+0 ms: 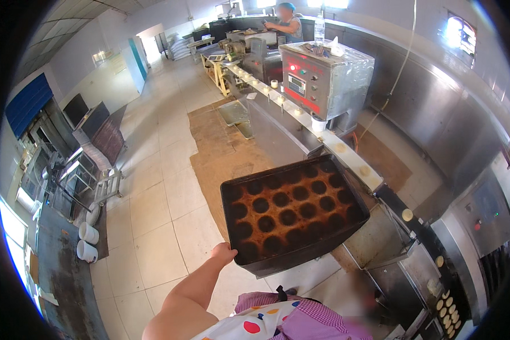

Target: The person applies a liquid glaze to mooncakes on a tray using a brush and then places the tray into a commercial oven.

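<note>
My left hand (224, 253) grips the near left corner of a large dark baking tray (292, 215), held roughly level above the floor. The tray's bottom shows rows of dark round marks and brown baked-on stains. My right hand is hidden below the tray and my checked apron (300, 314). The tray's far right edge reaches a conveyor belt (345, 153) that carries pale round dough discs (407, 215) past it.
A metal machine with a control panel (323, 79) stands beside the conveyor. Another person (286, 22) works at the far end of the line. Tray racks (96, 153) and white buckets (88, 241) stand at the left, with a brown mat (221, 147) on the tiled floor.
</note>
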Motion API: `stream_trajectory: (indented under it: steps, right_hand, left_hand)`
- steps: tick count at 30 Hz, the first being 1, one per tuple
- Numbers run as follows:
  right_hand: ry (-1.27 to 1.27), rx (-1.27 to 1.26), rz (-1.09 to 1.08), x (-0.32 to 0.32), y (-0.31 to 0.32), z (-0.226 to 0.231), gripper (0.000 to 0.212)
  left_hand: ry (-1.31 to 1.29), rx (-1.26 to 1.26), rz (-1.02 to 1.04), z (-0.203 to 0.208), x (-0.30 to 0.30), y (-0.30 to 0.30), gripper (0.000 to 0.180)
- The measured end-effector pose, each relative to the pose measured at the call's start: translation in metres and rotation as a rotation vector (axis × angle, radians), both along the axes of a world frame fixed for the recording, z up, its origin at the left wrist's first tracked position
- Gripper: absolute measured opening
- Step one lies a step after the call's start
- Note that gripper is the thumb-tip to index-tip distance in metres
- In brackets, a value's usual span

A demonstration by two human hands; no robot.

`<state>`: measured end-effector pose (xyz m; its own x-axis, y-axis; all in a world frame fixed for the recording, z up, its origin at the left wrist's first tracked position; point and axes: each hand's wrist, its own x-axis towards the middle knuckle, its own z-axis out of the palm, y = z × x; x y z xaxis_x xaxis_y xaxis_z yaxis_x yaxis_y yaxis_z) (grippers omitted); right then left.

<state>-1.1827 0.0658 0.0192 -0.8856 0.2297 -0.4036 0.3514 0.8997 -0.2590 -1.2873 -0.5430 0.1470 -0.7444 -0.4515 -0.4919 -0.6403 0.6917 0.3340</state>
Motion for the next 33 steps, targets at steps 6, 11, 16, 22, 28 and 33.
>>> stream_trajectory:
  steps: [6, 11, 16, 22, 28, 33]
  right_hand:
    - [0.012, -0.173, 0.03, -0.023, -0.015, -0.013, 0.024]
    - [0.112, -1.126, -0.193, -0.054, -0.033, -0.017, 0.029]
    - [-0.231, -1.481, -0.407, -0.174, -0.167, 0.161, 0.043]
    - [-0.095, -2.176, -0.753, -0.228, -0.214, 0.2, 0.034]
    - [0.078, -2.161, -1.027, -0.178, -0.162, 0.192, 0.026]
    - [0.464, -2.067, -1.002, -0.096, -0.076, 0.226, 0.033]
  left_hand:
    - [0.421, 0.4, 0.432, 0.018, 0.01, 0.007, 0.017]
    - [1.038, 1.379, 0.607, 0.124, -0.016, 0.059, 0.054]
    - [0.939, 1.461, 0.152, 0.207, -0.036, 0.073, 0.095]
    - [1.006, 1.314, 0.177, 0.258, 0.007, 0.109, 0.102]
    - [0.964, 1.451, 0.07, 0.273, 0.014, 0.117, 0.101]
    - [0.75, 1.606, -0.082, 0.26, -0.009, 0.179, 0.107]
